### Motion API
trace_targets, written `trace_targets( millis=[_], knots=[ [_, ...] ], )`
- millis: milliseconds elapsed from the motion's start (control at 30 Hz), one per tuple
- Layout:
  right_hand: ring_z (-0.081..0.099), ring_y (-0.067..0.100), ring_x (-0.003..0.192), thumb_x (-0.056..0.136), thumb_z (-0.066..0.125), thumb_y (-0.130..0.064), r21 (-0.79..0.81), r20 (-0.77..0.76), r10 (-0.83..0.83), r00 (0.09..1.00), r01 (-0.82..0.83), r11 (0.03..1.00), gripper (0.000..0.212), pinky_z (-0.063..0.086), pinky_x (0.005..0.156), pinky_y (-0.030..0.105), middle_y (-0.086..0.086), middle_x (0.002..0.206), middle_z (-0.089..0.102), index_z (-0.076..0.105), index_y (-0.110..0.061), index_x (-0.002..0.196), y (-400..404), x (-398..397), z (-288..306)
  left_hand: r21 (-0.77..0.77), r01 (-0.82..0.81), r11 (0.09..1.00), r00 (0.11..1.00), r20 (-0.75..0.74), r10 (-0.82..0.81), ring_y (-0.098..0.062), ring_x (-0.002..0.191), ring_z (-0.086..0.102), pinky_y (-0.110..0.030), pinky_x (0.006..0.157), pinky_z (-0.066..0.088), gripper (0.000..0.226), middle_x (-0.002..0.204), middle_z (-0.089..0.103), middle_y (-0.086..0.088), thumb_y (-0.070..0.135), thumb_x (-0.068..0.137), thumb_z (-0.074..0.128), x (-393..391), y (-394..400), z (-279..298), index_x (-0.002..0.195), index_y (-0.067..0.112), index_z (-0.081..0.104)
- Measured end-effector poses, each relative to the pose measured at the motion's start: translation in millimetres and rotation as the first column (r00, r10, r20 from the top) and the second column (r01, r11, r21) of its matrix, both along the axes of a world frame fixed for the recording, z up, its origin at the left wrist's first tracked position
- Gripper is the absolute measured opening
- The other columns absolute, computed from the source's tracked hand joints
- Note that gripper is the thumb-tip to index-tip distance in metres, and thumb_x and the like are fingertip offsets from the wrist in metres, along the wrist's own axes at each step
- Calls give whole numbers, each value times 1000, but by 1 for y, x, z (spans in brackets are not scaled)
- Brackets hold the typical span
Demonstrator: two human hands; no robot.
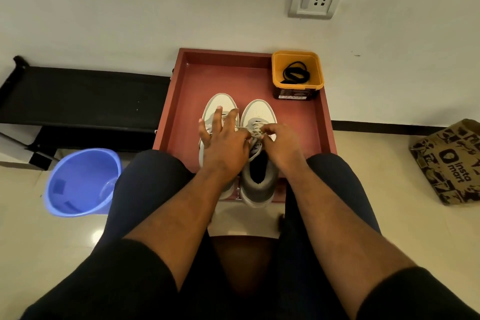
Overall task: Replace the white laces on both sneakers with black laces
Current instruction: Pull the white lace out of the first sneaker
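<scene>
Both hands pinch the white lace point(255, 132): left hand point(226, 145) fingers splayed, right hand point(279, 141) curled.

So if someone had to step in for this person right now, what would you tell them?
Left hand: fingers spread over the left sneaker, thumb side at the white lace of the right sneaker.
Right hand: pinching that same lace.
Both sneakers stand side by side on the red tray. The black laces lie coiled in the yellow tub at the tray's far right corner.
Done: nothing swapped yet; the right sneaker is still white-laced, the left one's lacing is hidden.
Left: pull out the white laces, thread black ones into both.
</scene>
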State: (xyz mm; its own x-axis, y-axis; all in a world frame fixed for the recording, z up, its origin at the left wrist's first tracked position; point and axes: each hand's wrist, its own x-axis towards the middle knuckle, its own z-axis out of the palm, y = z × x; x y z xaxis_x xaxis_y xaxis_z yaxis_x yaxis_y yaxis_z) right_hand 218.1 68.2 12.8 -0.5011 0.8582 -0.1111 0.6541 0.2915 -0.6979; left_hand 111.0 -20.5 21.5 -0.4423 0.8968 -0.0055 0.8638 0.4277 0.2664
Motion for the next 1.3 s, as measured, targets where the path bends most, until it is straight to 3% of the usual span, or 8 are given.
trace_targets(
  millis=[267,333,467,633,733,967,1167,1300],
  knots=[
    [47,6,96,87,68,-15,44,-13,41,999,-41,998,4,32,71,5,0,107,57,70,-18,90,5,0,-2,-111,-5,994,999,32,9,-40,144,-24,-67,107,-16,22,163,-9,-4,33,99,49,-2,10,-6,114,39,63],
    [50,8,99,88,66,-16,-116,-99,-35,995,23,993,10,36,75,5,-3,104,54,65,-22,80,5,-2,-1,-53,-28,998,989,142,35,-38,145,-23,-64,108,-17,24,163,-6,-3,34,98,51,-2,11,-8,117,41,63],
    [68,22,93,89,52,-46,-483,-199,-94,975,-15,876,29,54,90,46,4,89,71,69,-25,80,1,-2,9,32,-120,992,919,382,99,-31,147,-20,-56,112,-16,22,163,3,-2,41,91,61,-3,13,-8,111,36,68],
    [66,-1,64,100,42,-47,-694,-308,-204,929,-73,716,35,50,56,16,-7,77,69,64,-22,92,2,7,23,79,-178,981,868,483,119,-26,148,-18,-50,112,-19,8,163,8,-3,36,82,73,-4,10,-10,86,32,68],
    [65,9,81,90,61,-44,-757,-360,-312,879,-79,649,25,48,73,26,-7,83,69,62,-19,92,2,11,22,113,-238,965,860,486,155,-25,148,-14,-50,113,-19,10,162,13,-2,33,79,75,-4,7,-8,76,33,66],
    [59,11,73,83,72,-26,-812,-508,-650,565,-61,581,12,50,61,26,-2,82,66,62,-20,84,11,21,23,171,-317,933,898,371,237,-25,149,0,-58,114,-12,22,155,29,4,37,80,68,-7,0,-8,64,34,54],
    [65,15,80,87,67,-19,-842,-539,-815,214,-114,527,14,54,78,32,2,87,67,62,-15,99,21,31,28,260,-477,839,854,362,373,-20,128,41,-58,114,10,22,124,54,2,36,89,56,-21,3,-1,69,26,55],
    [55,17,98,88,68,-16,-755,-378,-736,562,273,596,26,46,90,35,2,103,57,50,-17,107,19,20,22,300,-642,706,750,437,496,-22,115,47,-44,101,29,31,116,53,1,51,90,55,-33,-2,6,78,22,57]
  ],
)
